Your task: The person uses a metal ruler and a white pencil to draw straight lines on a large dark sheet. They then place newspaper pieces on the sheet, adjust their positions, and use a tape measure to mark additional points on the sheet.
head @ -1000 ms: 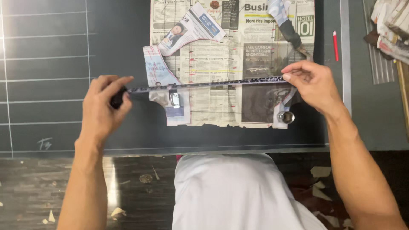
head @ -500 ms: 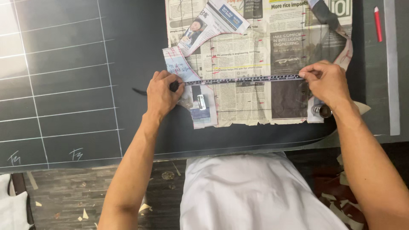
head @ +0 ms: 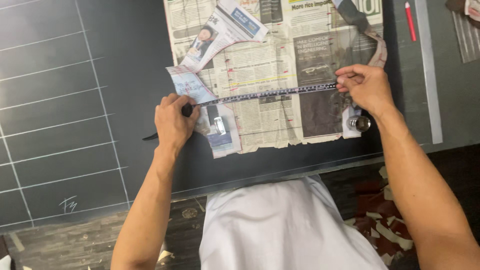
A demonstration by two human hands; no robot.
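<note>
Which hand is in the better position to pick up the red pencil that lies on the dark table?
The right hand, probably. The red pencil lies at the upper right, beyond that hand, while the left hand is far across the newspaper. However, both hands hold the measuring tape, so the right must release its end first.

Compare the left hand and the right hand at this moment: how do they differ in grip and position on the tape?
The left hand is closed in a fist over the measuring tape near the newspaper pattern's left edge, with the tape's dark tail sticking out behind it. The right hand pinches the tape's other end with its fingertips near the right edge, beside a small metal weight. Both hold the same tape stretched taut across the paper on the dark cloth.
</note>
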